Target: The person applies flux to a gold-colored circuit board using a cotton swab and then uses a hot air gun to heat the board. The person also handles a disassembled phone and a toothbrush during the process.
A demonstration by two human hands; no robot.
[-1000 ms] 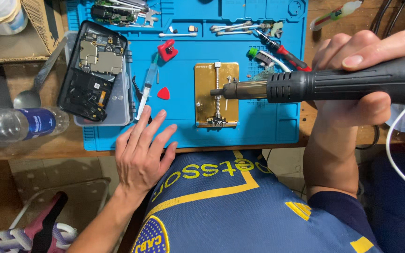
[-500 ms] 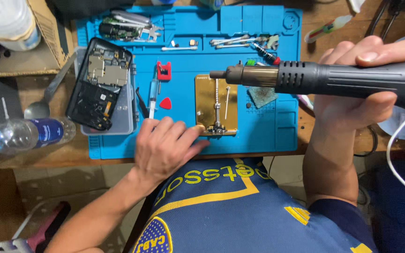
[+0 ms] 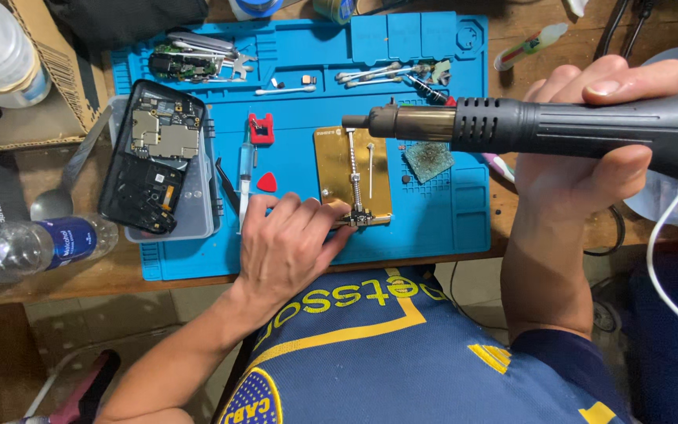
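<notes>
My right hand (image 3: 590, 157) grips a black hot-air gun (image 3: 559, 126) held level, its metal nozzle pointing left above the gold board holder (image 3: 335, 169). My left hand (image 3: 288, 243) rests on the blue work mat (image 3: 433, 228), its fingertips touching the clamp at the holder's near edge. A red pick (image 3: 267, 182) and a syringe (image 3: 243, 169) lie just beyond my left hand. An opened phone (image 3: 151, 157) with its circuit boards showing sits on a clear tray at the mat's left side.
Tweezers and small tools (image 3: 386, 74) lie along the mat's far edge. A plastic water bottle (image 3: 33, 247) and a spoon (image 3: 60, 188) are on the wooden bench at left. A cardboard box (image 3: 37, 71) stands far left. A white cable (image 3: 668, 267) hangs at right.
My left hand moved from the bench edge up onto the mat and reached the holder's clamp. The hot-air gun shifted slightly, its nozzle staying over the holder.
</notes>
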